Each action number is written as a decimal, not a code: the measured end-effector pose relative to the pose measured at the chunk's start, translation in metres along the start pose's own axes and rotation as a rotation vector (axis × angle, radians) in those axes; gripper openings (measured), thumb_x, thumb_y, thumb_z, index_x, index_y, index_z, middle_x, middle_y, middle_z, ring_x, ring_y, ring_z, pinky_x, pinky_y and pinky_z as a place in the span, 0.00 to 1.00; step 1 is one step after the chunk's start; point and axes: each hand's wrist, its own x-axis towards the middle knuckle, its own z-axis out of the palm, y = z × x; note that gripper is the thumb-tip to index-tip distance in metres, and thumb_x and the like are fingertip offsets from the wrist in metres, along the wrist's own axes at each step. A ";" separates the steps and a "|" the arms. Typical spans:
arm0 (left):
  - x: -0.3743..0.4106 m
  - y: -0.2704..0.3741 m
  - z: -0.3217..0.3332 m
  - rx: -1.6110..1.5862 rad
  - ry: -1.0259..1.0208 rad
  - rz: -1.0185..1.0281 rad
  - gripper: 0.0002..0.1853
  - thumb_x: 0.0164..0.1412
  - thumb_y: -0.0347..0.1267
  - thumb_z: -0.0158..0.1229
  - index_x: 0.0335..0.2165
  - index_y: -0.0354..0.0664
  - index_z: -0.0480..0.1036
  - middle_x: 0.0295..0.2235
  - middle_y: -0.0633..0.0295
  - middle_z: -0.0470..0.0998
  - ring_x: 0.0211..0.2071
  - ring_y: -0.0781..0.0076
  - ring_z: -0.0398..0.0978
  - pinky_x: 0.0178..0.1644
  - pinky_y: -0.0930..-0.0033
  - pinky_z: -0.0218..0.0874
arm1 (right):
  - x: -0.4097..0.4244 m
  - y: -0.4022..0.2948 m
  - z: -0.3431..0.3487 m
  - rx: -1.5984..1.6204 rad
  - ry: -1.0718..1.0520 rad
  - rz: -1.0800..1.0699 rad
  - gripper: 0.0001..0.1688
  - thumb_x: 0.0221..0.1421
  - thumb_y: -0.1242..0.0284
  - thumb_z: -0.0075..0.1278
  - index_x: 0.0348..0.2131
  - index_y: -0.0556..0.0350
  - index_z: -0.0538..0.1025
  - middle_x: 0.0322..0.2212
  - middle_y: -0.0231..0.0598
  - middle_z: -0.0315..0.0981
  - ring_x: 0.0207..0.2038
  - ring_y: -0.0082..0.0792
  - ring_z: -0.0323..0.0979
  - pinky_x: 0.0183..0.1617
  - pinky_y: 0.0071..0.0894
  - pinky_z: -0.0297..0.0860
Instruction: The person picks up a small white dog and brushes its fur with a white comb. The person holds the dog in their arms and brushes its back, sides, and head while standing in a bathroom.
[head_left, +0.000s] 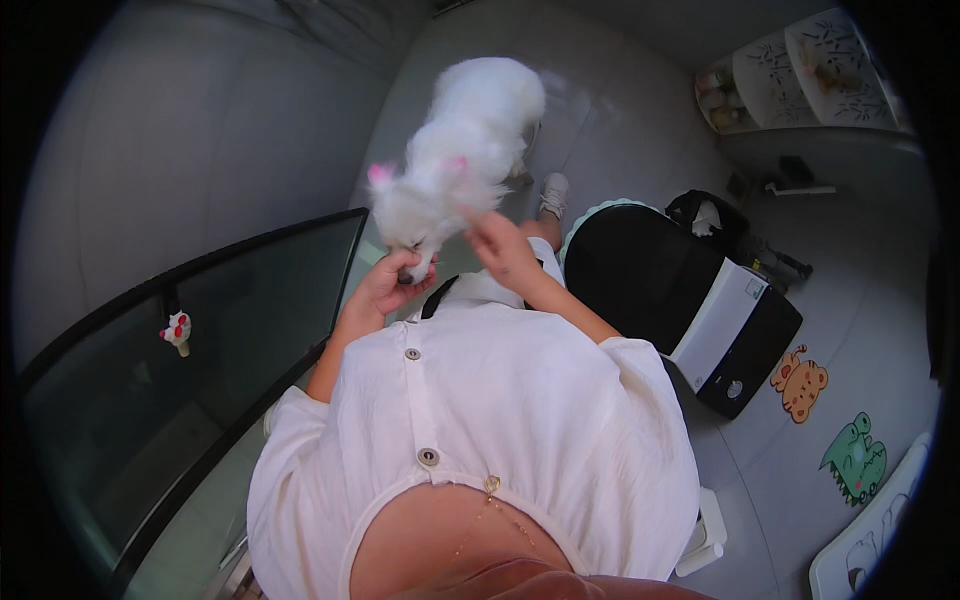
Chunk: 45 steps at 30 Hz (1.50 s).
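Observation:
A fluffy white dog (469, 120) with pink-tinted ears stands in front of me, its head lowered toward my lap. My left hand (391, 281) is closed around the dog's muzzle from below, with the thumb across the top near the dark nose. At the side of the dog's neck is my right hand (501, 246); its fingers are somewhat blurred and partly spread beside the fur. Whether those fingertips touch the fur, I cannot tell.
A black-framed glass panel (225, 352) with a small hanging ornament (177, 332) stands at left. Right of me are a black and white appliance (716, 330) and a dark bag (705, 214). A white shelf (772, 82) hangs at upper right. Cartoon stickers (802, 384) are on the grey tiles.

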 end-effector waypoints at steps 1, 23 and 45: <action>0.002 0.000 -0.002 0.003 -0.010 0.001 0.18 0.52 0.27 0.54 0.44 0.36 0.68 0.37 0.58 0.75 0.34 0.70 0.74 0.44 0.62 0.69 | 0.005 -0.009 0.002 -0.095 -0.061 -0.043 0.22 0.60 0.69 0.46 0.53 0.55 0.68 0.31 0.40 0.70 0.31 0.36 0.68 0.38 0.32 0.66; -0.006 0.005 0.000 0.242 0.008 0.061 0.23 0.50 0.29 0.54 0.47 0.37 0.68 0.40 0.59 0.74 0.39 0.70 0.72 0.46 0.63 0.67 | 0.021 0.069 -0.060 0.166 0.528 0.330 0.20 0.63 0.73 0.41 0.53 0.58 0.68 0.36 0.38 0.74 0.36 0.32 0.72 0.40 0.30 0.68; -0.013 0.010 0.008 -0.190 -0.033 -0.085 0.22 0.49 0.29 0.56 0.45 0.36 0.66 0.37 0.59 0.75 0.32 0.72 0.75 0.46 0.60 0.64 | -0.007 0.024 0.021 -0.032 0.123 -0.020 0.22 0.61 0.70 0.47 0.53 0.55 0.68 0.28 0.27 0.67 0.25 0.18 0.60 0.28 0.19 0.59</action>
